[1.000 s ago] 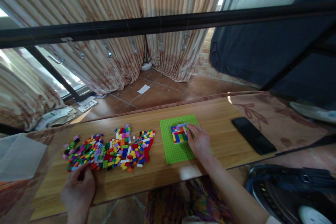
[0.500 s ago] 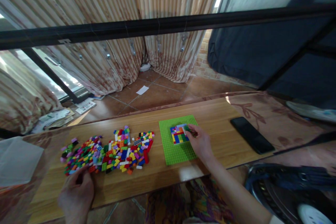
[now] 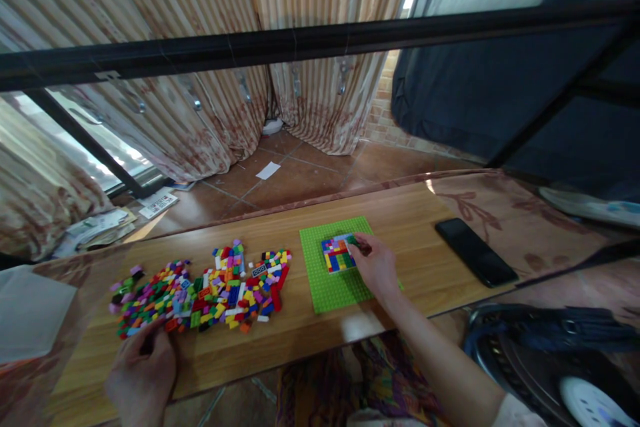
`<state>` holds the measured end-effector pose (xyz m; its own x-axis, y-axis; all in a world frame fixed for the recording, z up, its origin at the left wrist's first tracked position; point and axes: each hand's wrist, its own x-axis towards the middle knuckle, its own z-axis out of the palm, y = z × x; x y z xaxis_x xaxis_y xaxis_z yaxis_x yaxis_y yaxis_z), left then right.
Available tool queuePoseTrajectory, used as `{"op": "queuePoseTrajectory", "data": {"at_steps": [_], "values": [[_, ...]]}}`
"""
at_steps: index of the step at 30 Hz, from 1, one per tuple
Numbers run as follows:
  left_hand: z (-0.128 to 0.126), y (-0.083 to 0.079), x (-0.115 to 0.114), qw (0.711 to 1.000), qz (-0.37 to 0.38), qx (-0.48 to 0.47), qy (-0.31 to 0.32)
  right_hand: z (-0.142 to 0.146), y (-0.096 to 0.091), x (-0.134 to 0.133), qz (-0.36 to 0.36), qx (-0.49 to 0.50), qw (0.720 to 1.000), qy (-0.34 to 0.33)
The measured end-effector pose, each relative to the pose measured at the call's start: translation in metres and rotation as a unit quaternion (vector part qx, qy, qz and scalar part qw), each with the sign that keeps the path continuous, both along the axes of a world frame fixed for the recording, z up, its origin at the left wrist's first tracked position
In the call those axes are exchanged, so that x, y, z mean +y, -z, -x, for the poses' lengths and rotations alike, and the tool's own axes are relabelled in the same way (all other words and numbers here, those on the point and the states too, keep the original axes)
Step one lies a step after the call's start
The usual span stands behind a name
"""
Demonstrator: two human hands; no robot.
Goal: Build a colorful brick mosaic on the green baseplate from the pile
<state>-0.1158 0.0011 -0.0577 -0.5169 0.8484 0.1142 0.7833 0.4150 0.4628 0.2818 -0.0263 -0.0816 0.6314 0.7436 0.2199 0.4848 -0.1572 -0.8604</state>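
Note:
On the green baseplate sits a low, flat patchwork of coloured bricks, blue, red, yellow, green and white among them. My right hand reaches over its right side, fingers pinched on a dark green brick at the patch's upper right corner. Whether that brick touches the patch cannot be seen. At the left, a wide heap of loose bricks lies on the wooden board. My left hand rests at the heap's near edge, fingers curled together; what they hold, if anything, is hidden.
A black phone lies on the wooden board, right of the baseplate. A translucent plastic container stands past the board's left end. A dark bar crosses beyond the board, with curtains behind it. A dark bag is at the lower right.
The whole view has shifted slightly. My right hand stays at the brick patch with the green brick, and my left hand stays beside the heap.

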Motion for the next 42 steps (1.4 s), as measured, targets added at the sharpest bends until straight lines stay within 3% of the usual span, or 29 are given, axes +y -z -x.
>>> {"op": "queuePoseTrajectory", "data": {"at_steps": [17, 28, 42], "values": [[-0.003, -0.003, -0.001, 1.0, -0.007, 0.014, 0.005, -0.004, -0.001, -0.003, 0.009, -0.008, 1.0, -0.009], [0.001, 0.002, 0.0, 0.999, -0.029, 0.017, 0.009, -0.02, 0.003, 0.01, -0.016, 0.1, 0.995, -0.013], [-0.002, -0.002, -0.001, 1.0, -0.01, 0.016, 0.005, -0.026, 0.004, 0.017, 0.037, 0.01, 0.997, -0.065]]}}
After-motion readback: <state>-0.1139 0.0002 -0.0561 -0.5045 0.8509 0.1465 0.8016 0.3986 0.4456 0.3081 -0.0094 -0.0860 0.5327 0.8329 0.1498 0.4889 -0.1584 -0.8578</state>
